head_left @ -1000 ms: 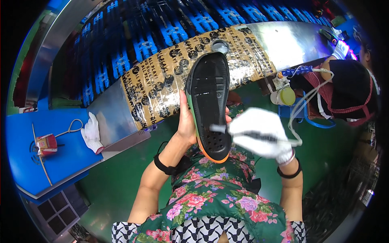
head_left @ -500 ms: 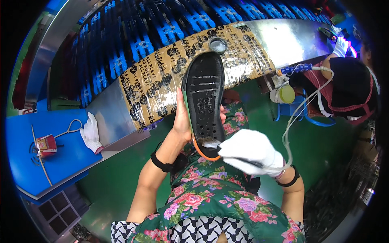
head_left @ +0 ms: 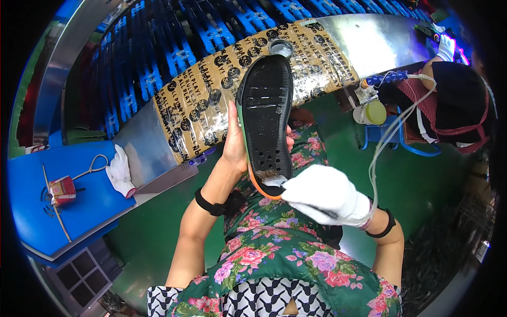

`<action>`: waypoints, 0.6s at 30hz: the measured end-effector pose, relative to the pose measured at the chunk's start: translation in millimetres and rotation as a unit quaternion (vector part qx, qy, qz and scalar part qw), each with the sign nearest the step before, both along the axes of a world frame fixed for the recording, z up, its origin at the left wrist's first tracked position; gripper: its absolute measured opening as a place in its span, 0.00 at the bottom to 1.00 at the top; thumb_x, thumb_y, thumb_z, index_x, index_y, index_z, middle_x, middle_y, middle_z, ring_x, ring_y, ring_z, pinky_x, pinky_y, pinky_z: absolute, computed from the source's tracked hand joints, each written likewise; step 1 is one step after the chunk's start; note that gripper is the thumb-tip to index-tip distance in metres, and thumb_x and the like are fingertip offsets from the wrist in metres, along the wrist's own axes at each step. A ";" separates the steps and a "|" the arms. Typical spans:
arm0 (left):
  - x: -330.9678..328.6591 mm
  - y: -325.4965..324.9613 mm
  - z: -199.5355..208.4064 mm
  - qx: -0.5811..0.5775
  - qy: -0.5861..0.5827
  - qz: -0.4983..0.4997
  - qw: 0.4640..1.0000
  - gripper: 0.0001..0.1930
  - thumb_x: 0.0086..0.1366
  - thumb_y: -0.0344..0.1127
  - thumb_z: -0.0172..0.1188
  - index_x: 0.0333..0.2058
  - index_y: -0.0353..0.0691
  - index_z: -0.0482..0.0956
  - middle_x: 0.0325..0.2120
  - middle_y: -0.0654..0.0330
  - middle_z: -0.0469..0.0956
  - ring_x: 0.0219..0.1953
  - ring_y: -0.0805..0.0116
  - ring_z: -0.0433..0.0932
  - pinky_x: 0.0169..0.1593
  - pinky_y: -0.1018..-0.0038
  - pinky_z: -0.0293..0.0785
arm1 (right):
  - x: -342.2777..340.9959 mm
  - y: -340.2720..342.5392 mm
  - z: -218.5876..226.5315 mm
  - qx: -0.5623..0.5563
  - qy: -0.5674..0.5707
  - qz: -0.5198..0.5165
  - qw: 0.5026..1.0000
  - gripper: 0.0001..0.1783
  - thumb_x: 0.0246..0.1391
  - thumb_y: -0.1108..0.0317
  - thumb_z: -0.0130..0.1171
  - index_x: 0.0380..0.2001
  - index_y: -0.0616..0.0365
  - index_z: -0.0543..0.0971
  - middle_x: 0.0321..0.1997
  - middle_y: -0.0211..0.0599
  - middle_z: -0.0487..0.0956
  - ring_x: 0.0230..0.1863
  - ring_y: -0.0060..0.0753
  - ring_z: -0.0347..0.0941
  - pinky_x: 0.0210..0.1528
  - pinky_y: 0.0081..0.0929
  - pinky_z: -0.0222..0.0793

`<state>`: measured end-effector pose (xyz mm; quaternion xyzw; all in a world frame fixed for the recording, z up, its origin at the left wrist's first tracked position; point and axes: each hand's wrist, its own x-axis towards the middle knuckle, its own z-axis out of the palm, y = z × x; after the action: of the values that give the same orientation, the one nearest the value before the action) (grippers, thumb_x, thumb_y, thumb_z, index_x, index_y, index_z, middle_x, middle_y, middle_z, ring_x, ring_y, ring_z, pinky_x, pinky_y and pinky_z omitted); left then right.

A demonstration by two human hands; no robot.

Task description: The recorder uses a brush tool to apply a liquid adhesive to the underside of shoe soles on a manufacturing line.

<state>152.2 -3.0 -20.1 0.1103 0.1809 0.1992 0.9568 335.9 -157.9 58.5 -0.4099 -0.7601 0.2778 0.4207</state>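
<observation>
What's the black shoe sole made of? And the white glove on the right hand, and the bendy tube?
The shoe sole looks like rubber or foam, I can't tell which: dark, with a few shiny marks. That glove seems like soft cloth, perhaps knitted cotton: matte, with creases. The tube is probably plastic: pale, smooth and curving loosely.

Footwear workshop, factory type, as it stands before me: one conveyor-like bed of blue slats (head_left: 216, 36); one metal ledge (head_left: 369, 47), taped cardboard (head_left: 203, 105) on top; green floor (head_left: 158, 232); one co-worker (head_left: 454, 100) farther along; one black shoe sole (head_left: 264, 113).
</observation>
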 end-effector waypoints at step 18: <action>6.2 -19.0 6.1 -0.086 -0.062 0.082 0.991 0.63 0.57 0.89 0.22 0.62 0.32 0.70 0.46 0.39 0.81 0.45 0.42 0.84 0.50 0.48 0.83 | 13.8 27.5 10.1 -0.009 0.074 -0.182 0.980 0.13 0.48 0.77 0.72 0.39 0.59 0.85 0.37 0.42 0.85 0.38 0.40 0.84 0.41 0.32 0.80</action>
<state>158.4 -22.0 -14.0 -0.0001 0.1459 0.2674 0.9525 349.7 -130.4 68.6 -0.5237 -0.6366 0.2331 0.5159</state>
